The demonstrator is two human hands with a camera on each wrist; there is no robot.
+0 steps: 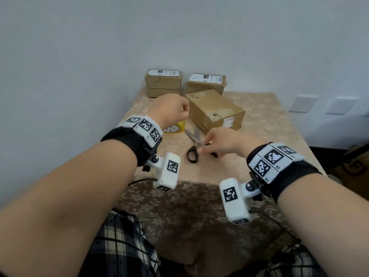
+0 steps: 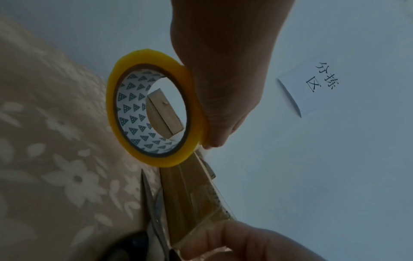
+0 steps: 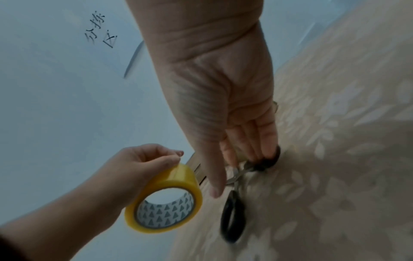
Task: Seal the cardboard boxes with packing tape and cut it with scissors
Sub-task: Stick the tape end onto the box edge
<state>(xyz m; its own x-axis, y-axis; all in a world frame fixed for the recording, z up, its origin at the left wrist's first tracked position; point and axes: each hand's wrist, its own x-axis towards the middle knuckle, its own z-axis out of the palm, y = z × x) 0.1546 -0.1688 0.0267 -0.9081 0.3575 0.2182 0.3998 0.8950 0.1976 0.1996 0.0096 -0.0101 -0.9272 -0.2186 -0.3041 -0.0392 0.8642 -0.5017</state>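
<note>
Reaching for the scissors [image 1: 194,145] on the cloth-covered counter [image 1: 265,124], my right hand [image 1: 223,141] comes down on the tool while my left hand [image 1: 169,108] holds the yellow roll of packing tape [image 3: 164,199] raised just above the surface. The left fingers [image 3: 165,161] are curled round the roll's rim, gripping it. The right fingers [image 3: 264,141] lie fairly straight, their tips touching the far handle loop; I cannot tell whether any has passed through it or closed on it. The scissors lie flat, blades slightly apart, long axis running from the handles at about 6 o'clock to the tips at about 12 o'clock, pointing toward the nearest cardboard box [image 1: 214,109]. That box sits at roughly 1 o'clock from the scissors; two more boxes [image 1: 163,82] stand behind it against the wall. The right hand is plainly the nearer one to the scissors, directly over the handles, so I judge the pick-up hinges on slipping fingers into the loops along that axis. No fresh strip looks drawn from the roll yet.
</note>
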